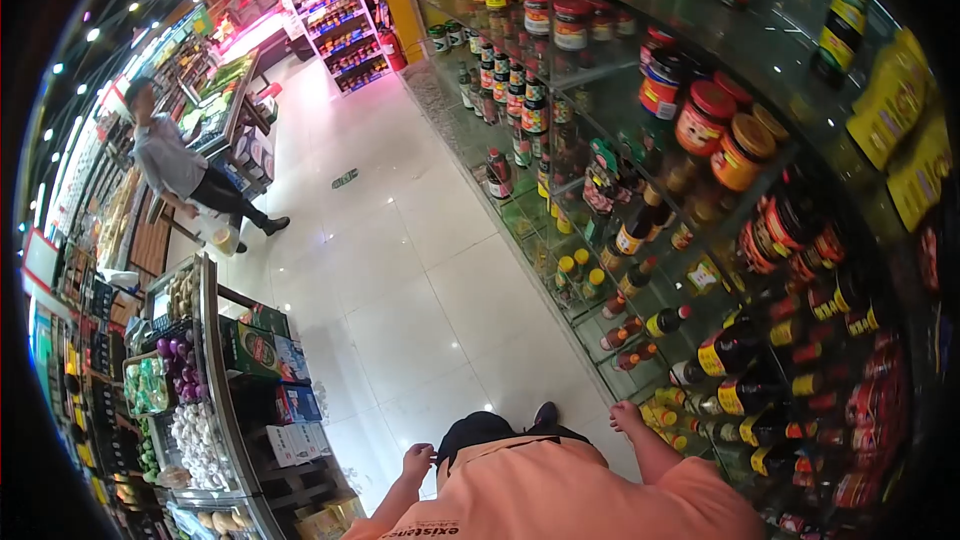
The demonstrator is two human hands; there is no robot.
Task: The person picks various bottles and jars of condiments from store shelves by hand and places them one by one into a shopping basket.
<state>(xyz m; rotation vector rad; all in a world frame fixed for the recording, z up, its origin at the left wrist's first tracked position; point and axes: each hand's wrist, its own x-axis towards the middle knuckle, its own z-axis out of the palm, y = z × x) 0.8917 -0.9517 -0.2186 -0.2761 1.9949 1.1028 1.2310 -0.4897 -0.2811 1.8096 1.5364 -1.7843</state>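
Note:
My left hand [419, 460] hangs beside my hip over the tiled floor, its fingers loosely curled, with no object showing in it. On the other side, my right hand [628, 419] is closed into a loose fist and nothing shows in it. Nearest to that hand are yellow-capped bottles [665, 418] on the low part of a glass shelf unit; hand and bottles appear apart. Dark sauce bottles [735, 350] with yellow labels lie farther right in view, and jars with red lids [705, 115] sit higher up.
A produce stand [215, 380] with garlic [195, 445] and purple onions [183, 370] borders the aisle on the left. Ahead, a person [175, 160] carries a bag [218, 235]. A lit display rack [345, 25] stands at the far end of the tiled floor [390, 270].

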